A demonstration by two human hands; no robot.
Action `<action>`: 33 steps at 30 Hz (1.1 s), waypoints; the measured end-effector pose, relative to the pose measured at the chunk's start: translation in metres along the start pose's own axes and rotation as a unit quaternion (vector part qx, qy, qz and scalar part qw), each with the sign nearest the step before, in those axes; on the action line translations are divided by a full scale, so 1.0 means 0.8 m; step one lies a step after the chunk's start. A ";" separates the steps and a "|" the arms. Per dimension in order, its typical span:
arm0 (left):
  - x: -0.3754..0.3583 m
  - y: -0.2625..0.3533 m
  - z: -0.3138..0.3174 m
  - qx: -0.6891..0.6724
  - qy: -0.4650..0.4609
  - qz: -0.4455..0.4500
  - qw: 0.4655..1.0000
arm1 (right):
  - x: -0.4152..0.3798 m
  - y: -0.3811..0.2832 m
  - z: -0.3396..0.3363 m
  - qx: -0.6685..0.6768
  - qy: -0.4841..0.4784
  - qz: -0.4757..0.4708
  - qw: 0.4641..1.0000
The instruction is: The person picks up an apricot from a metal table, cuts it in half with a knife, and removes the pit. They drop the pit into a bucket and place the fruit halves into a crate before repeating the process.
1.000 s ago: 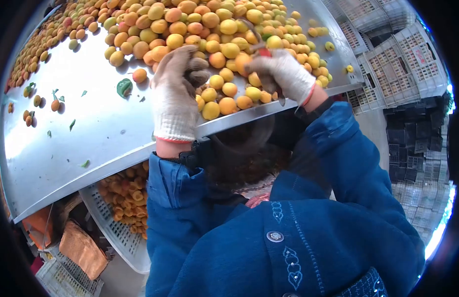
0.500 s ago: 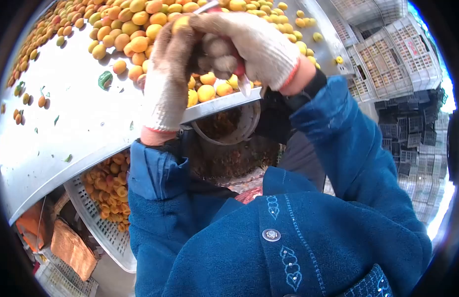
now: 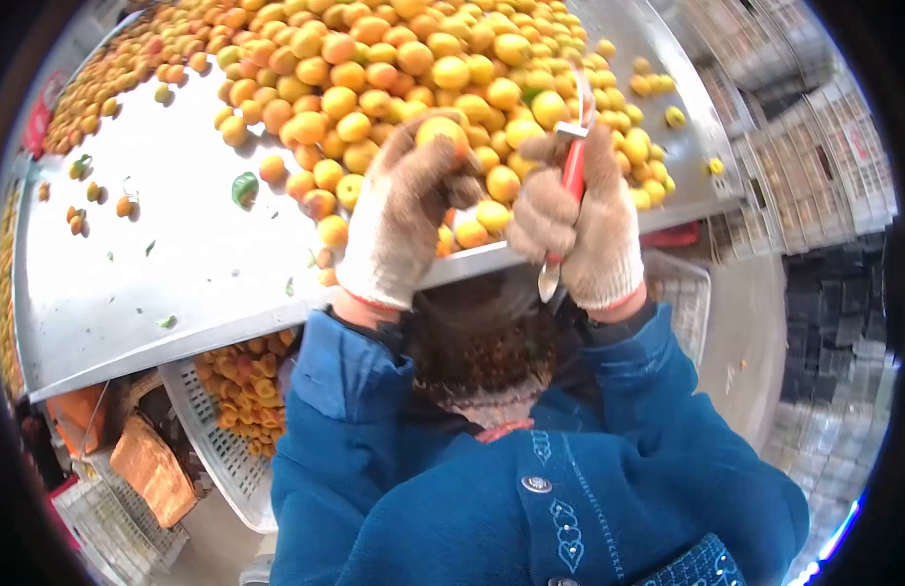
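Observation:
My left hand (image 3: pixel 394 210), in a soiled white knit glove, has its fingers curled round a yellow-orange apricot (image 3: pixel 441 134) above the table's near edge. My right hand (image 3: pixel 601 220), gloved the same way, grips a red-handled knife (image 3: pixel 573 172). Its thin blade points up and away from me, while a silvery metal end sticks out below the fist. Beyond both hands lies a large heap of apricots (image 3: pixel 374 83) on the metal table (image 3: pixel 130 283). Part of the left fingers is hidden behind the glove.
Under the table at left, a white plastic crate (image 3: pixel 213 444) holds halved apricots. Stacked crates (image 3: pixel 814 161) stand at right, with dark crates (image 3: pixel 833 313) below them. Loose leaves, one a green leaf (image 3: pixel 244 189), lie on the metal. A pale crate (image 3: pixel 682 303) sits near my right sleeve.
My hands were together over the heap's near edge; now they are apart. The right one has moved right and down with the knife, and the apricot in my left hand shows clearly.

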State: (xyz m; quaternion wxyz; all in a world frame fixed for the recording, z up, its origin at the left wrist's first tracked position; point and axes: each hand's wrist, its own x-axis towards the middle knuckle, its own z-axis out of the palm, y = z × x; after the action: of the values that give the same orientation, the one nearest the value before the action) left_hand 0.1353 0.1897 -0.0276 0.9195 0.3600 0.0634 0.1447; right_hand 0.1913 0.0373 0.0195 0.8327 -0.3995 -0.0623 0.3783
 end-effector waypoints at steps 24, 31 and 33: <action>-0.004 -0.046 0.000 0.372 0.097 0.097 0.918 | 0.008 0.006 -0.039 -0.469 -0.064 -0.091 0.876; -0.008 -0.024 0.001 0.196 0.074 0.010 0.978 | 0.014 0.023 -0.030 -0.575 -0.057 -0.143 0.803; -0.010 -0.019 -0.001 0.270 0.070 0.015 0.960 | 0.013 0.020 -0.025 -0.581 -0.057 -0.139 0.800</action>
State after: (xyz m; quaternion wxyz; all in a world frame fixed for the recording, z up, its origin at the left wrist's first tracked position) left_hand 0.1307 0.1769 -0.0386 0.7789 0.5851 0.1588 0.1608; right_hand 0.1977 0.0385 -0.0076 0.4829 -0.7732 -0.3727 0.1732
